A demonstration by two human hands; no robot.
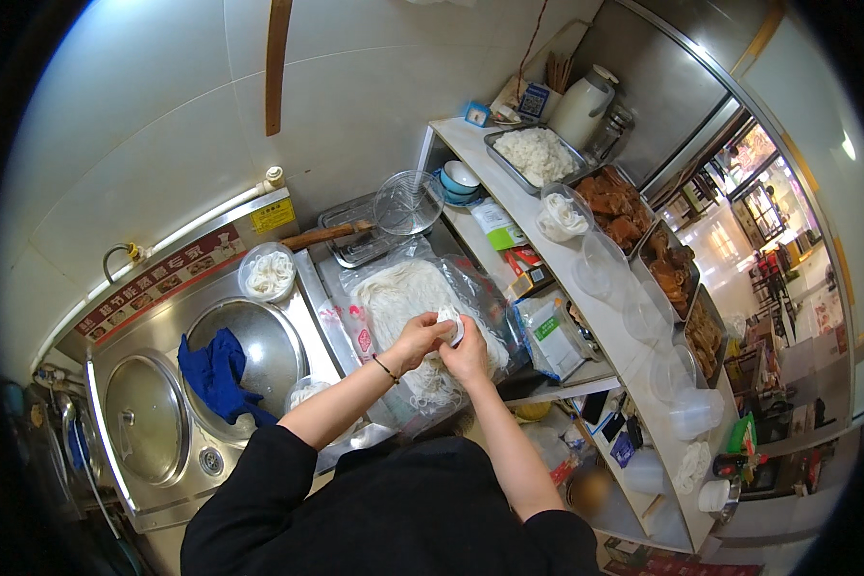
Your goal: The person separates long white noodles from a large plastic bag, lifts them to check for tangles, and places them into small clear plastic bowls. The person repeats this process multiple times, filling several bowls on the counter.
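My left hand (423, 337) and my right hand (468, 351) meet above a large pile of white noodles (396, 295) that lies on clear plastic. Between the fingers of both is a small white bundle (450, 324), which looks like noodles; a rounded white edge shows at its right. A clear round tub of noodles (268, 273) stands to the upper left on the steel stove top. Another tub (309, 392) is partly hidden by my left forearm. Clear printed plastic (353, 327) lies along the pile's left side.
A blue cloth (219, 371) lies over a round steel lid (277, 338) at the left. Behind the pile are a wire strainer (409, 203) and a metal tray (342, 252). On the right-hand shelf (619, 338) stand clear tubs, trays of brown food (615, 205) and a tray of white food (536, 155).
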